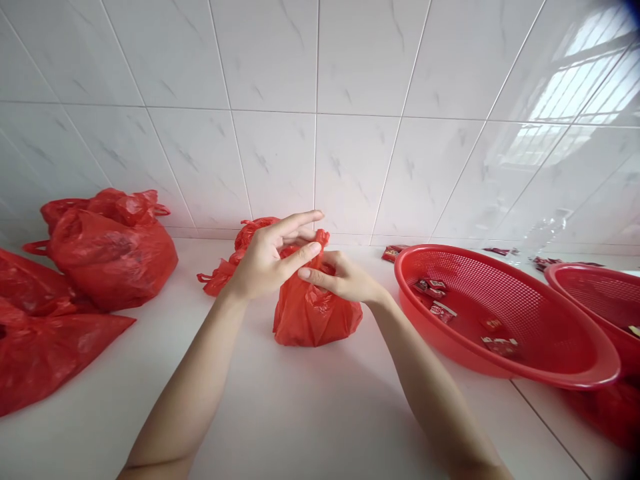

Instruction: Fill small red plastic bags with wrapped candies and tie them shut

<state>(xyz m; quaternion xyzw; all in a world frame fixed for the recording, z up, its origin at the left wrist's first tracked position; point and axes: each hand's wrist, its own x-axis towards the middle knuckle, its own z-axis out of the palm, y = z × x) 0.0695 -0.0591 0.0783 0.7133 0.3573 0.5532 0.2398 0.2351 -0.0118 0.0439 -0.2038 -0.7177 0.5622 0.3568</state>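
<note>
A small red plastic bag (317,317) stands upright on the white counter (280,407), its top gathered into a narrow twist. My left hand (275,253) is at the left side of the twisted neck, thumb and fingers around it, the index finger stretched out above. Lower on the right, my right hand (345,277) holds the bag just below the neck, thumb in front and its other fingers curled, partly hidden behind the plastic. Behind my left hand lies another crumpled red bag (217,277).
Full red bags (117,253) sit at the left. At the right stands a red perforated basket (500,313) with several small packets, beside a second red basket (595,293). A clear plastic bottle (547,233) and more packets (393,253) lie near the tiled wall (275,160).
</note>
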